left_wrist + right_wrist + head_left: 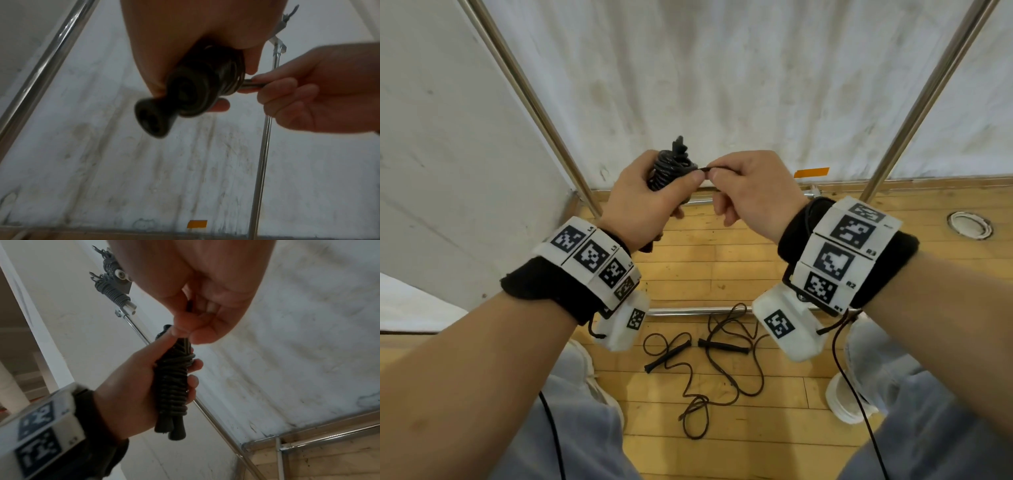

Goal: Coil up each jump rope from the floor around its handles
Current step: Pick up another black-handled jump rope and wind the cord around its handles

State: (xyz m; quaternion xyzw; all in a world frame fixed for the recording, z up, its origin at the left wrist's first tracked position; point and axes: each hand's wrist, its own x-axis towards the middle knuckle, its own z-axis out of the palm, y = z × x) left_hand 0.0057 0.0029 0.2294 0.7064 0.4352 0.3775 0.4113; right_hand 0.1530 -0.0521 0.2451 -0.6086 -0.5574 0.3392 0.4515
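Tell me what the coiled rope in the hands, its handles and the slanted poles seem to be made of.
Coiled rope: probably rubber or PVC cord; dark, smooth, faintly glossy turns holding round loops.
Handles: likely foam or soft rubber; matte black with flared ends, though blur leaves it open.
Slanted poles: metal, chromed or polished steel by the look; bright mirror-like streaks along them.
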